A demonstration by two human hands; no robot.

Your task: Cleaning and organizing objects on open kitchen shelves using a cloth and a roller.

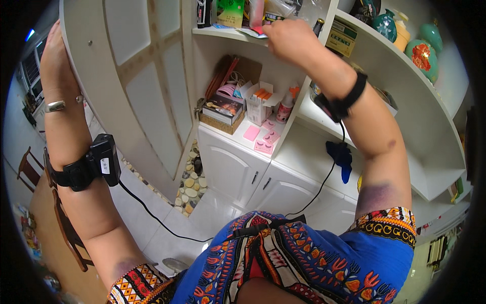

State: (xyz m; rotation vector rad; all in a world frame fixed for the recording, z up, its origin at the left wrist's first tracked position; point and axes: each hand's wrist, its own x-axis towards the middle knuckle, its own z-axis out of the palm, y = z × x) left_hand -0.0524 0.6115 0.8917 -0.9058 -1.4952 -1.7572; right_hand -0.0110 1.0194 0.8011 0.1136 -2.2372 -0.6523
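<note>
My left hand (pixel 55 51) is raised along the outer edge of an opened cabinet door (pixel 90 57) with frosted panels. Its fingers are partly hidden, so its grip is unclear. In front of the upper shelf (pixel 228 35) is my right hand (pixel 290 40), back turned to me and fingers curled out of sight. Beside its knuckles lie a flat packet (pixel 253 32) with a red part and a pink tube-like item (pixel 256 13). Whether the fingers hold anything is hidden. A green printed pouch (pixel 230 12) stands further left on that shelf.
Below, a shelf holds an open white carton (pixel 259 106), a spray bottle (pixel 284 108), a boxed stack (pixel 223 109) and pink false-eyelash packs (pixel 264 145). Vases (pixel 421 57) stand on curved shelves at right. A blue cloth (pixel 340 159) lies lower down. Black cables (pixel 159 220) run from both wrist straps.
</note>
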